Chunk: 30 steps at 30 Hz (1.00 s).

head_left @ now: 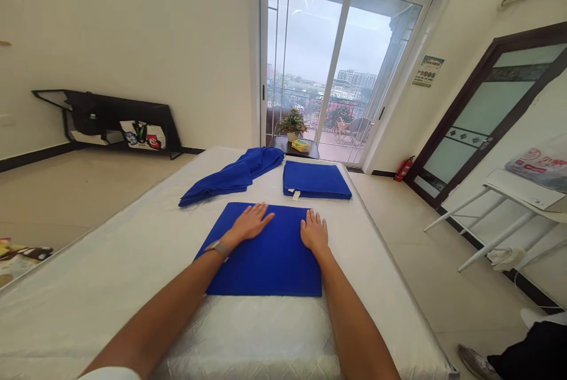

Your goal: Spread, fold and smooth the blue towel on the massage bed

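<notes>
Folded blue towel (266, 262), flat on white mattress (110, 285): left hand (250, 223) and right hand (314, 231) both open, palms pressing its far edge. Step judged: smoothing the fold. Beyond: finished folded towel (315, 180), loose crumpled towel (230, 178). Next move likely needs lifting without undoing the fold

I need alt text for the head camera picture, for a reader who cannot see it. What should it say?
Seen from above, a left hand and a right hand lie flat and open on a folded blue towel spread on a white mattress. Beyond it lie a neatly folded blue towel stack and a rumpled blue towel, with a glass balcony door behind.
</notes>
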Each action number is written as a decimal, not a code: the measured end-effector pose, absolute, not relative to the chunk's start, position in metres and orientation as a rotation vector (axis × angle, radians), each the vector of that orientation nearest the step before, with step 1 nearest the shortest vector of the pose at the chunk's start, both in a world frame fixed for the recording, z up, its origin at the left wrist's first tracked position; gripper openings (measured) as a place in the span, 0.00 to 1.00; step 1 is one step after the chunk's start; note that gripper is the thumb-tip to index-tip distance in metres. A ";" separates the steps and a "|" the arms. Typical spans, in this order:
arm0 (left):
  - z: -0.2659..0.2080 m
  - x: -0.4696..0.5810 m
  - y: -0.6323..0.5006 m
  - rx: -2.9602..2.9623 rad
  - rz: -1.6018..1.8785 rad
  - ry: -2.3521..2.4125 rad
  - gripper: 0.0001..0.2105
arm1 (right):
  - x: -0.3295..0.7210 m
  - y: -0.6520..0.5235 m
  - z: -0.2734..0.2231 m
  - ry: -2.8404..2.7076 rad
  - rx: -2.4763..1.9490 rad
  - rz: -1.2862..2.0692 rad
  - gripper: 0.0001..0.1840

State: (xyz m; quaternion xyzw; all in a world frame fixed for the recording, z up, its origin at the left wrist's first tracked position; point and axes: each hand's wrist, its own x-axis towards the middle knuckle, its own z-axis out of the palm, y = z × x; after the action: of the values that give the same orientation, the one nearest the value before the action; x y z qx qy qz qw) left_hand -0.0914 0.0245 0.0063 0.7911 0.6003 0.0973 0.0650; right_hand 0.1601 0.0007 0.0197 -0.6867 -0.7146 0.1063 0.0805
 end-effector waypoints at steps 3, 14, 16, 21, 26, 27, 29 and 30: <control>0.000 -0.142 0.021 2.285 0.294 1.984 0.41 | 0.161 0.002 0.019 -2.152 -2.062 0.309 0.35; -0.008 -0.159 0.013 2.272 0.374 2.075 0.45 | 0.162 0.002 0.019 -2.161 -2.113 0.267 0.35; -0.006 -0.158 0.011 2.268 0.384 2.070 0.45 | 0.161 0.002 0.021 -2.154 -2.137 0.265 0.35; 0.001 -0.157 0.006 2.260 0.406 2.053 0.44 | 0.158 -0.009 0.033 -2.145 -2.117 0.149 0.33; 0.000 -0.156 0.007 2.253 0.424 2.051 0.44 | 0.157 -0.034 0.037 -2.173 -2.142 0.150 0.33; -0.001 -0.156 0.008 2.258 0.427 2.055 0.44 | 0.158 -0.038 0.035 -2.170 -2.150 0.163 0.34; -0.003 -0.156 0.009 2.266 0.427 2.057 0.44 | 0.159 -0.045 0.030 -2.161 -2.156 0.189 0.34; -0.004 -0.157 0.009 2.265 0.428 2.054 0.44 | 0.159 -0.047 0.027 -2.158 -2.157 0.204 0.34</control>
State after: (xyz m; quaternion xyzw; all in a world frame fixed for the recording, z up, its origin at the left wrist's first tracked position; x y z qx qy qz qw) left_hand -0.1568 0.0093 -0.0040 0.7333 0.6650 0.1386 0.0269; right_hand 0.1592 -0.0474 0.0267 -0.7047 -0.7051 0.0668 0.0419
